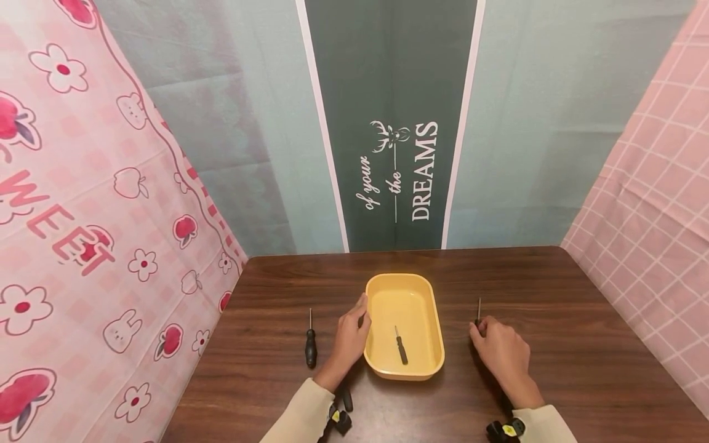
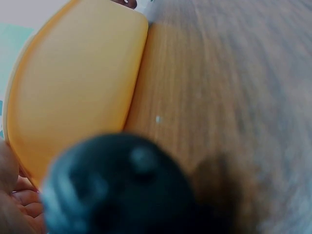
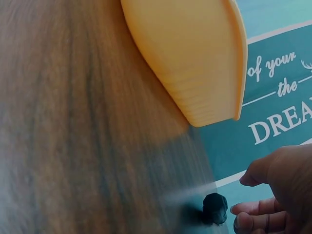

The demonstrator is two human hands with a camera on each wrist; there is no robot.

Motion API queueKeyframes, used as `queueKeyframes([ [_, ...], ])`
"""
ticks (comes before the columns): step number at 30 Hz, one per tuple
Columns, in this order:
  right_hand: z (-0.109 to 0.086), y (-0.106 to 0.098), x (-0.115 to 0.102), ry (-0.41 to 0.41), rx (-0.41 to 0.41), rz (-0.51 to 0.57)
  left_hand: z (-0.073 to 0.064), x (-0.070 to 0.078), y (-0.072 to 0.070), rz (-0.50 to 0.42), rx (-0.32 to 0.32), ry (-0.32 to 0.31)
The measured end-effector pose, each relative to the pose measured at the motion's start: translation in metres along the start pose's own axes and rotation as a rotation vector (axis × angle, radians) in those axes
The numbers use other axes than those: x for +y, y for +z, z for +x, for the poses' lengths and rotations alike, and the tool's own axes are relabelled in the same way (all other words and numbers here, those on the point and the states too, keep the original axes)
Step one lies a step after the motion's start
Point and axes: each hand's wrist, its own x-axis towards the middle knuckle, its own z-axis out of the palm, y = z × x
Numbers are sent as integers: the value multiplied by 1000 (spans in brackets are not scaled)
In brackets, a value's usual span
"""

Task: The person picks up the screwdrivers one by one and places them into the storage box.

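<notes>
My left hand (image 1: 350, 329) grips the left rim of a yellow plastic basin (image 1: 404, 295), its fingertips at the outer wall in the left wrist view. Inside the basin lies a small screwdriver (image 1: 401, 351) with a dark handle. To the right of the basin, my right hand (image 1: 503, 351) is at a second screwdriver (image 1: 479, 307), its shaft pointing away from me. The right wrist view shows the black handle end (image 3: 215, 208) beside my fingertips, with a gap between thumb and fingers. Most of that handle is hidden in the head view.
A black-handled screwdriver (image 1: 311, 349) lies left of my left hand on the brown wooden table (image 1: 266, 289). Under my left wrist a black handle (image 1: 347, 399) shows partly. A large blurred black round end (image 2: 122, 185) blocks the left wrist view. Cloth hangs behind and beside the table.
</notes>
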Motion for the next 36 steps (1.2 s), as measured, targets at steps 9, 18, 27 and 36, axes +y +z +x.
queueKeyframes([
  [9,-2,5,3,1,6,-26,-1,-2,0,-12,-14,-22],
  [18,-1,7,4,8,-24,-69,-1,-3,0,-6,-23,-37],
  [27,1,9,7,15,-56,-69,-1,-3,0,-7,-20,-34],
  [36,2,9,8,20,-73,-72,-1,-1,-1,8,-9,-3],
])
